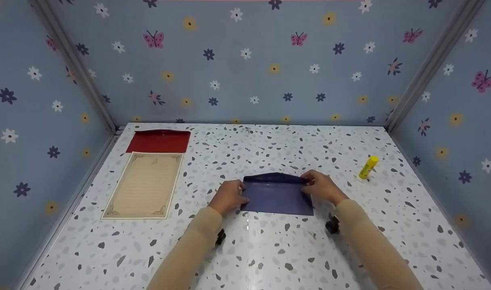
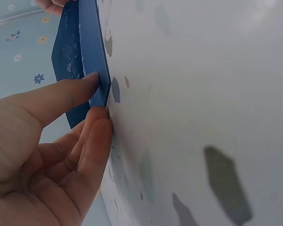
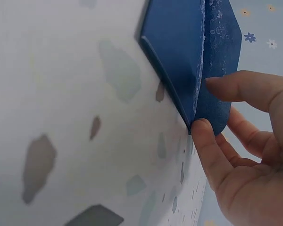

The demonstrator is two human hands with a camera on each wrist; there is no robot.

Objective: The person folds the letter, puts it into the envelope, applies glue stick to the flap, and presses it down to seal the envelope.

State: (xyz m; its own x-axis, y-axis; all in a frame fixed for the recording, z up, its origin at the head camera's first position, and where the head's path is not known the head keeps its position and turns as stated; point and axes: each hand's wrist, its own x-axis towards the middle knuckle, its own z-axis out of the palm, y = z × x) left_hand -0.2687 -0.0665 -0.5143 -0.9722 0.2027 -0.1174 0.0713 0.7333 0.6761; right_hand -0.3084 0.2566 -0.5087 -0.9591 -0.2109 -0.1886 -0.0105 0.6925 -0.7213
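Note:
A dark blue envelope (image 1: 277,197) lies on the speckled table in front of the person, its flap (image 1: 274,177) partly raised along the far edge. The left hand (image 1: 229,196) pinches its left end; in the left wrist view the thumb of the left hand (image 2: 52,150) lies on the front of the envelope (image 2: 93,44), fingers at the edge. At the right end, the right hand (image 1: 322,186) has thumb and fingers around the flap corner. The right wrist view shows the right hand (image 3: 250,136) with one fingertip at the corner of the envelope (image 3: 174,56) and the thumb by the flap (image 3: 221,52).
A red envelope (image 1: 160,142) lies at the back left, above a beige lined sheet (image 1: 143,186) with a decorated border. On the right a yellow glue stick (image 1: 368,167) stands on the table. Flower-patterned panels (image 1: 245,64) enclose the back and sides.

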